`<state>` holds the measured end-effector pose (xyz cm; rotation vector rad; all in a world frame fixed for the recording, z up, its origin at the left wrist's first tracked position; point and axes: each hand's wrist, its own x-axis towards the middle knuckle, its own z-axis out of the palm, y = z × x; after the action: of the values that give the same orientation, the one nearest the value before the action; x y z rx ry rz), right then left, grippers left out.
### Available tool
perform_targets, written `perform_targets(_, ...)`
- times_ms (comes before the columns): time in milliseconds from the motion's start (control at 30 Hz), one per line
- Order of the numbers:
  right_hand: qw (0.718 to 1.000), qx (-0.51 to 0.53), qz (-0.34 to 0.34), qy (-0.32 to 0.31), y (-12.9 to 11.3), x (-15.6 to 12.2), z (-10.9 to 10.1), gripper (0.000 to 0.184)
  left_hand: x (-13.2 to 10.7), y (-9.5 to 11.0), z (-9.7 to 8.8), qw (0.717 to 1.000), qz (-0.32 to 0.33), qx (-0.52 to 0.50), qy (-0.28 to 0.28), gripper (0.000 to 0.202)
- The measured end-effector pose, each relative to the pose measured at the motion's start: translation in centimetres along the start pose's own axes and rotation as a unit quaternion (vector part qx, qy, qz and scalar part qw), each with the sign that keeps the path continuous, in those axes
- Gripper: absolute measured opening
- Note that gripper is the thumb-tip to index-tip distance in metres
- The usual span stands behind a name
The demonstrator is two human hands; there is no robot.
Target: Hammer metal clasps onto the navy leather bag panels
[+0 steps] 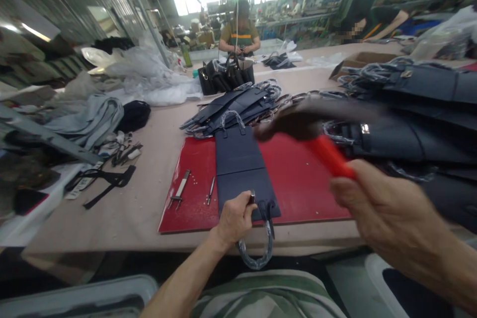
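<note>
A flat dark navy bag panel (242,169) lies on a red mat (298,184), with a wrapped handle (257,253) hanging over the near table edge. My left hand (234,218) is closed around a small metal punch (252,196) standing upright on the panel's near end. My right hand (376,203) grips the red handle of a hammer (330,155), raised above the mat. Its dark head (286,126) is smeared by motion.
Two metal tools (181,189) lie on the mat's left part. Stacks of navy bag panels (238,104) sit behind the mat and at the right (421,104). Straps, small tools and fabric lie at the left. A person (239,35) works at the far end of the table.
</note>
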<state>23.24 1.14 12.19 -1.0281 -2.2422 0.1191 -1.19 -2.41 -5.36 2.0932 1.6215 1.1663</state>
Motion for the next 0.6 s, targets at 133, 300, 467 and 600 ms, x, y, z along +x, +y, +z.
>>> perform_targets(133,1.000,0.021,0.010,-0.005,-0.3,-1.1,1.0,0.034,0.0,0.0,-0.1,1.000,-0.003,-0.008,-0.008,0.013)
perform_targets(300,0.972,-0.035,0.055,-0.227,3.1,-2.8,3.4,0.031,-0.2,-0.1,-0.2,1.000,-0.012,-0.010,-0.014,0.010)
perform_targets(467,0.947,-0.003,0.167,-0.274,7.5,-2.0,6.3,0.035,-0.2,-0.2,-0.5,0.999,-0.010,-0.028,-0.014,0.009)
perform_targets(600,0.944,-0.154,0.163,-0.241,9.1,-2.0,9.9,0.029,-0.2,-0.3,-0.8,0.999,-0.020,-0.040,-0.023,0.010)
